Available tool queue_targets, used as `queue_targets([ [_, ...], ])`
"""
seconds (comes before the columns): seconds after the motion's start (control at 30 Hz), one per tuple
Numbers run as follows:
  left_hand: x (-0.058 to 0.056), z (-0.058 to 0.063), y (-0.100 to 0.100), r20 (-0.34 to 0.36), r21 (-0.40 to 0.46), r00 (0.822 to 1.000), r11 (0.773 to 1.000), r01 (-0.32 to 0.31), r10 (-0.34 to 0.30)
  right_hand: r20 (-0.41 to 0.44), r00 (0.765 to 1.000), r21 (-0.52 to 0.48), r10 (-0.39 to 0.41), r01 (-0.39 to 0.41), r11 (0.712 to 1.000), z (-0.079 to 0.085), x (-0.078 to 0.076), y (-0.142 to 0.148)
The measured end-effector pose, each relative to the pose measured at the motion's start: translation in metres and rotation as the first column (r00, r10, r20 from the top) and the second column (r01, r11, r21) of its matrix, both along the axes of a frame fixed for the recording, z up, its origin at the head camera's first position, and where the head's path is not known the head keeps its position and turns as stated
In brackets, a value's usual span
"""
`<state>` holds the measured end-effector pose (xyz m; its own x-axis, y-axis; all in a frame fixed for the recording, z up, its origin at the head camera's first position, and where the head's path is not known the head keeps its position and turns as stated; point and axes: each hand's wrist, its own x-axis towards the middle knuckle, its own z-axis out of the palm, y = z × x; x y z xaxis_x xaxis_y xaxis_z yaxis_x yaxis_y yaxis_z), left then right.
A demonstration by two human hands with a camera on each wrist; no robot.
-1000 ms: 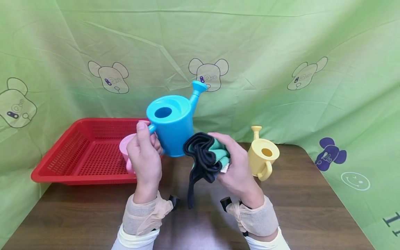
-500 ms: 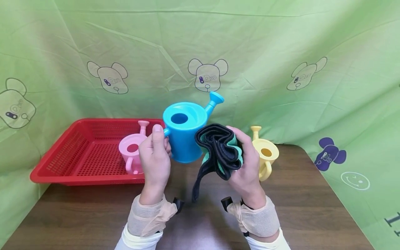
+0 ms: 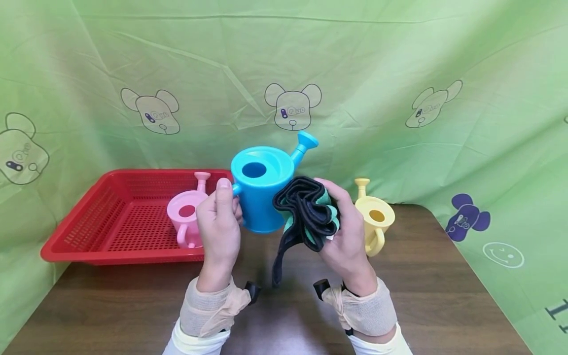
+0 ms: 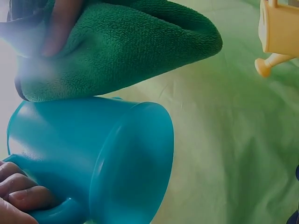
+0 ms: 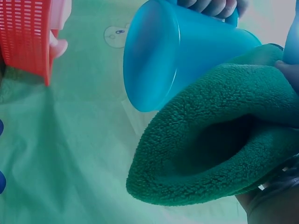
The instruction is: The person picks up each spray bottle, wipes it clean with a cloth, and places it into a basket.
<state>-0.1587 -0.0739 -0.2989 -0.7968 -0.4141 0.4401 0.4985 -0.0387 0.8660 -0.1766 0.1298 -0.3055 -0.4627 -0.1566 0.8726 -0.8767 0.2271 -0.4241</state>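
My left hand [image 3: 219, 229] grips the handle of a blue watering can [image 3: 262, 202], thumb on top, and holds it up above the table. The can stands nearly upright, its spout pointing to the back right. In my right hand [image 3: 348, 236] is a bunched cloth [image 3: 306, 209], dark on one side and fuzzy green on the other, with a strip hanging down. The cloth lies against the can's right side; in the left wrist view the green cloth [image 4: 121, 51] meets the can's wall [image 4: 60, 126]. My right palm is mostly hidden behind the folds.
A red perforated basket [image 3: 128, 256] stands at the left, with a pink watering can [image 3: 183, 229] in its right end. To the right, a yellow watering can [image 3: 372, 217] stands on the brown wooden table [image 3: 426, 286]. A green printed curtain [image 3: 355, 59] hangs behind.
Over the last second the blue can moved right and slightly down, and the cloth shifted right and up. The pink can is now more in sight. Since half a second ago the cloth slid slightly left.
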Motion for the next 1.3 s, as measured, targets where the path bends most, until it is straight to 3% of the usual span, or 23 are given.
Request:
queue_targets([
  [0.3,0.0001,0.0023,-0.0023,-0.008,0.033,1.0,0.999,0.01,-0.01,0.024,0.999,0.029,0.031,-0.032,0.999,0.0009,-0.0014,-0.0006],
  [0.63,0.0016,0.0035,-0.004,-0.004,0.083,1.0,0.996,0.023,-0.023,0.098,0.995,0.071,0.005,-0.012,0.997,0.0005,0.0009,-0.0005],
  [0.87,0.0016,0.0054,-0.0047,-0.005,0.127,1.0,0.992,0.017,-0.016,0.102,0.995,0.094,-0.006,-0.004,0.996,0.0004,0.0007,-0.0022],
  [1.3,-0.0005,0.0074,-0.0076,-0.078,0.201,0.997,0.979,0.032,-0.016,0.102,0.994,0.143,-0.029,0.014,0.99,-0.0018,-0.0008,-0.0039],
])
